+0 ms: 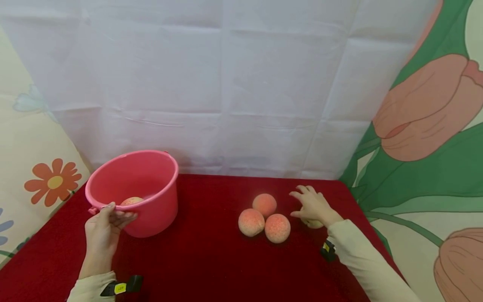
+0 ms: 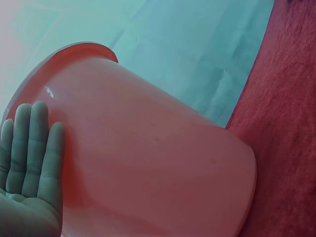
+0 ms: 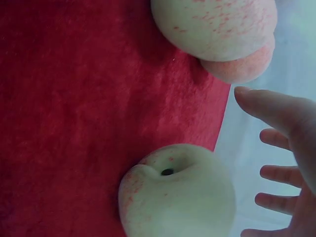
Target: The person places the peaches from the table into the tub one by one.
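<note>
On the left stands a pink bucket (image 1: 158, 216) with a peach (image 1: 132, 201) inside, partly hidden by the rim. My left hand (image 1: 103, 230) pinches the near rim, thumb on top and fingers along the outer wall; in the left wrist view those fingers (image 2: 34, 148) lie nearly straight against the bucket. My right hand (image 1: 313, 205) is spread above a pale peach (image 1: 314, 224) at the right, mostly hidden under the hand in the head view. The right wrist view shows this peach (image 3: 182, 197) below the fingers, with a gap between. Left of it, three pinkish peaches (image 1: 277, 228) sit clustered together.
A dark red cloth (image 1: 211, 260) covers the table. Behind it hangs a creased white sheet (image 1: 226, 84). Flower-patterned cloth (image 1: 434, 105) borders the right side, and another (image 1: 26, 138) the left.
</note>
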`<state>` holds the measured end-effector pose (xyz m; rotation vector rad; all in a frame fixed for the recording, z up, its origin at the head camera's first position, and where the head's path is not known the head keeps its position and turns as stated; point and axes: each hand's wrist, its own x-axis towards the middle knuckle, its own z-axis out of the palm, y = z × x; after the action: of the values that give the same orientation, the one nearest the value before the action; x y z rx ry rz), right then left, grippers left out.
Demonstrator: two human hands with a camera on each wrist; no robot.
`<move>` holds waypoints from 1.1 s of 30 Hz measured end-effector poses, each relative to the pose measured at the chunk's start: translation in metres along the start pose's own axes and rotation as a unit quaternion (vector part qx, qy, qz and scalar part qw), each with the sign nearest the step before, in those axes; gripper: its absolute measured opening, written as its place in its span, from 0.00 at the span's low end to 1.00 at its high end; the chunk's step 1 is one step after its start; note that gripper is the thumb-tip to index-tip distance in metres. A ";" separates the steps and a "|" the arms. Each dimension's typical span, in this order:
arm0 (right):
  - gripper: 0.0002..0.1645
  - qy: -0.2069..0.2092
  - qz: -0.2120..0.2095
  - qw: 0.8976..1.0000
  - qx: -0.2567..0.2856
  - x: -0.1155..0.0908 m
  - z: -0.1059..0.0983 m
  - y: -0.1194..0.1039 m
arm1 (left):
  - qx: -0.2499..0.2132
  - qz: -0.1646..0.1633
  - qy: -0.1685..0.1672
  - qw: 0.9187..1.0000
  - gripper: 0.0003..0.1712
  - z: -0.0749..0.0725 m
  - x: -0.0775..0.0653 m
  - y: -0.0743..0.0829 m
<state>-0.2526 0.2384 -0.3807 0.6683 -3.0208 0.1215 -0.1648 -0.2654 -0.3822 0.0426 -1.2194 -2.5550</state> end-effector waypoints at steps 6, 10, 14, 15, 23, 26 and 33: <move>0.37 -0.008 0.014 1.000 0.001 -0.004 0.006 0.007 | -0.009 -0.001 -0.006 1.000 0.21 0.001 0.000 0.000; 0.38 -0.017 0.026 0.999 0.011 -0.006 0.010 0.011 | -0.010 0.000 -0.010 1.000 0.20 0.001 0.001 0.000; 0.39 -0.030 0.039 0.999 0.024 -0.007 0.015 0.013 | -0.011 -0.003 -0.007 1.000 0.20 0.001 0.000 0.000; 0.40 -0.032 0.040 0.998 0.026 -0.007 0.015 0.013 | -0.011 -0.003 -0.006 1.000 0.20 0.001 0.000 0.000; 0.39 -0.036 0.050 0.997 0.035 -0.011 0.025 0.018 | -0.019 -0.002 -0.011 1.000 0.20 0.002 0.000 0.000; 0.39 -0.036 0.053 0.997 0.035 -0.012 0.029 0.019 | -0.015 -0.002 -0.012 1.000 0.20 0.002 0.000 0.000; 0.37 -0.029 0.057 0.998 0.030 -0.012 0.034 0.024 | -0.020 0.001 -0.011 1.000 0.20 0.001 0.000 -0.001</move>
<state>-0.2522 0.2620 -0.4168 0.5131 -3.1226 0.2006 -0.1648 -0.2638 -0.3817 0.0049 -1.1761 -2.5840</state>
